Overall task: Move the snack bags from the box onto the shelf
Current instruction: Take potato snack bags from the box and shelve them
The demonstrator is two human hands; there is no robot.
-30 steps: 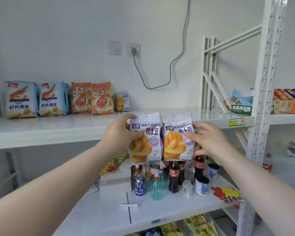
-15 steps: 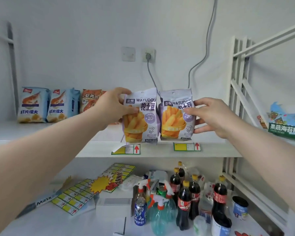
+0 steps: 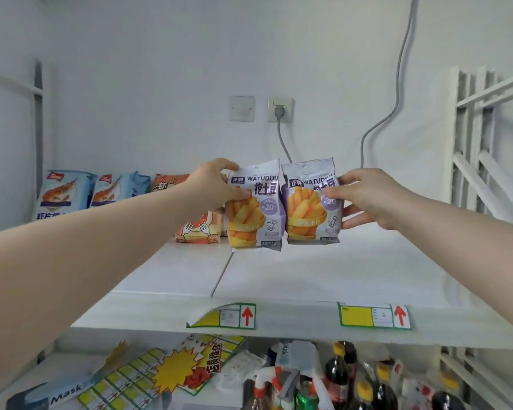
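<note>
Two fry bags [image 3: 282, 204] side by side over shelf [image 3: 308, 279].

"WATUDOU" on left snack bag [image 3: 253, 205]; "20" on right snack bag [image 3: 310, 208]; "Mask" on carton [image 3: 62, 392].

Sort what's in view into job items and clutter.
Job: left fries bag in left hand; right fries bag in right hand; upper shelf.
Lying about: dark bottles, spray bottle, Mask box, label sheets, grey cable.
</note>
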